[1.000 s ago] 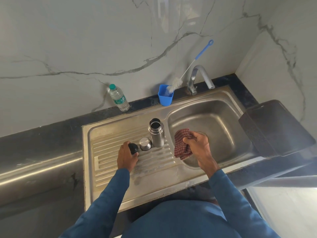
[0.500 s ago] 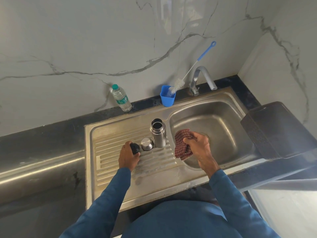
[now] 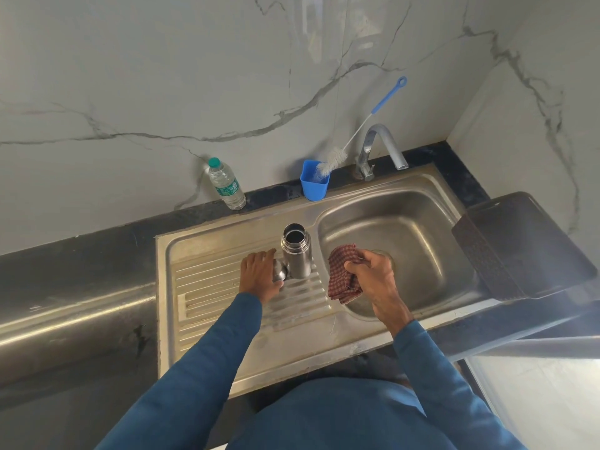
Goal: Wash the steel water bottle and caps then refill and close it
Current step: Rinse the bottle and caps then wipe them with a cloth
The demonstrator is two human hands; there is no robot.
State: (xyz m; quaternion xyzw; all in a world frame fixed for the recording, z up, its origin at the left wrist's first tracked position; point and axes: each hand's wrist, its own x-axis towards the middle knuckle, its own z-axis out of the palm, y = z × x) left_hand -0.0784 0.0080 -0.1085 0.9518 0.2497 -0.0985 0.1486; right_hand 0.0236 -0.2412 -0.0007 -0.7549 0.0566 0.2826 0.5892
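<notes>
Right now the left hand (image 3: 259,276) lies over the steel cap (image 3: 280,271) on the ribbed draining board (image 3: 207,287), fingers bent down round it (whether it truly grips I cannot tell), touching the foot of the open steel bottle (image 3: 296,251), which stands upright at the board's edge beside the sink basin (image 3: 422,228). Over that basin the right hand (image 3: 373,274) clutches a bunched red checked cloth (image 3: 342,276); behind, near the tap (image 3: 380,147), a blue cup (image 3: 314,185) holds a bottle brush (image 3: 357,131), and a plastic water bottle (image 3: 227,185) stands against the wall.
</notes>
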